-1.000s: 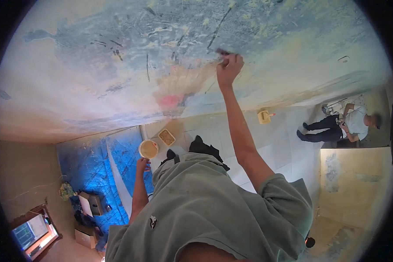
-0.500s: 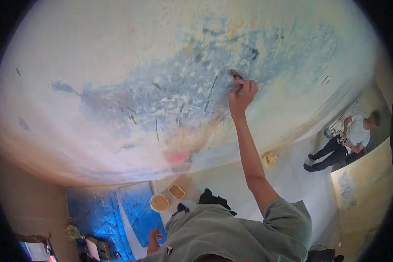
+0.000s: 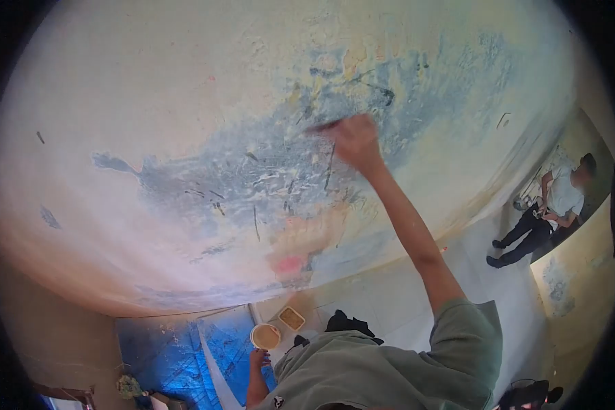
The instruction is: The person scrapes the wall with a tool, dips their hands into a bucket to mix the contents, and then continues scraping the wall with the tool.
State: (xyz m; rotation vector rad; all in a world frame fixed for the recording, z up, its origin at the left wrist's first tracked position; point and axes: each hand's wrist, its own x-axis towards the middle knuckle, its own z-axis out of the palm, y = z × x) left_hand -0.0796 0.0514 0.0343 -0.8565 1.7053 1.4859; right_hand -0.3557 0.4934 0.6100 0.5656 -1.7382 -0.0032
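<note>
My right hand [image 3: 357, 143] reaches up to the wall, closed on a thin dark flat piece [image 3: 326, 126] that lies against the surface. Motion blurs the hand, so the exact kind of piece does not show. Around it spreads a rough grey-blue patch [image 3: 232, 171] with dark streaks and pale flecks on the cream wall [image 3: 150, 75]. Down at my left side, my left hand [image 3: 260, 358] hangs beside a round bucket [image 3: 265, 337] of tan material, its fingers loosely apart and nothing visible in them.
A rectangular tub [image 3: 292, 318] stands by the bucket on the floor. Blue sheeting [image 3: 167, 348] covers the floor at lower left. On the right, a person in a white shirt [image 3: 564, 198] stands near a wall opening. A dark object [image 3: 526, 395] sits at bottom right.
My right hand has swept left across the grey patch with the flat piece. My view has shifted slightly. My left hand now appears nearer the bucket, and my right arm hides the yellow container.
</note>
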